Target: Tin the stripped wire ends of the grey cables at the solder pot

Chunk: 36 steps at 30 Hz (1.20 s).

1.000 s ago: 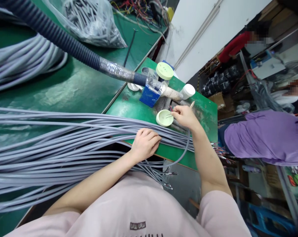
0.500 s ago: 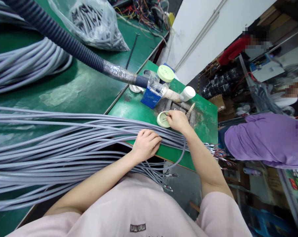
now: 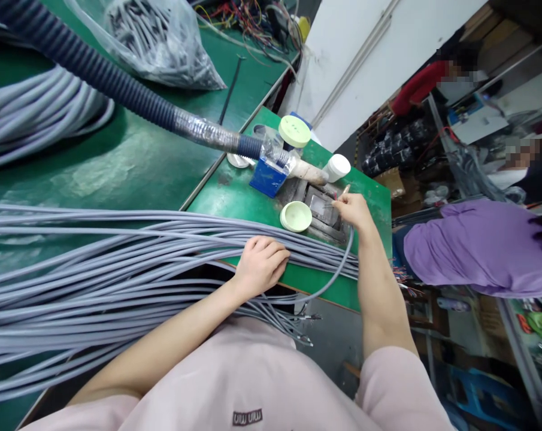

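Observation:
My right hand (image 3: 355, 211) pinches the end of a grey cable (image 3: 332, 282), which loops down and left from the fingers. Thin stripped wires point left from the fingertips over a square metal solder pot (image 3: 323, 208) with a shiny surface. Beside the pot, on its left, is a pale green tub (image 3: 296, 218). My left hand (image 3: 262, 264) lies over a thick bundle of grey cables (image 3: 131, 276), its fingers curled round some of them. The fingertips are partly hidden.
A ribbed dark hose (image 3: 131, 90) ends in a nozzle by the pot, near a blue box (image 3: 268, 176), a lidded pale tub (image 3: 294, 131) and a white cup (image 3: 338, 167). A clear bag (image 3: 163, 45) of cable pieces lies further back. A person in purple (image 3: 468, 245) is at right.
My right hand has moved right with the cable end, from the pale green tub to over the solder pot. My left hand stays on the bundle. The view has shifted slightly.

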Tool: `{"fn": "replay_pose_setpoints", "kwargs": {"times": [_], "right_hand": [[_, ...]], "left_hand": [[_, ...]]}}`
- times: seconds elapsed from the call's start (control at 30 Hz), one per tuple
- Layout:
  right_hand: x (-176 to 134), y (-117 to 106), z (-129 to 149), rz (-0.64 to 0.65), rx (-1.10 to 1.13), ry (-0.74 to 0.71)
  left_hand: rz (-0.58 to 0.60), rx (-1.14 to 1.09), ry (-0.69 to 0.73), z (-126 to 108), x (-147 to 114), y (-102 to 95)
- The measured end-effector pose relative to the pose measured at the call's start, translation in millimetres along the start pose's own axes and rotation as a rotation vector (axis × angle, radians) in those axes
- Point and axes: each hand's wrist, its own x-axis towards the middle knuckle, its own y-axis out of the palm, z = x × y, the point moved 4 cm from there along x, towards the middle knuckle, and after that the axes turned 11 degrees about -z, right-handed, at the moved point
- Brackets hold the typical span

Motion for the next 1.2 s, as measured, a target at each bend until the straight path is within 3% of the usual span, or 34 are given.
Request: {"fn": "replay_pose_setpoints", "kwargs": {"times": [0.23, 0.9, 1.07, 1.2], "right_hand": [[4.9, 21.9, -17.0, 0.046, -0.043, 0.068], [10.3, 29.8, -14.6, 0.085, -0.087, 0.106], [4.4, 19.1, -10.0, 0.057, -0.032, 0.095], [-25.1, -5.2, 9.2, -0.012, 0.262, 0.058]], "left_hand": [[-0.009, -0.005, 0.006, -1.5, 1.7, -0.6], [0.004, -0.015, -0.009, -0.6, 1.8, -0.6], [-0.01, -0.001, 0.009, -0.7, 1.4, -0.1], [-0.01, 0.003, 0.01, 0.2, 0.0, 0.6]]}}
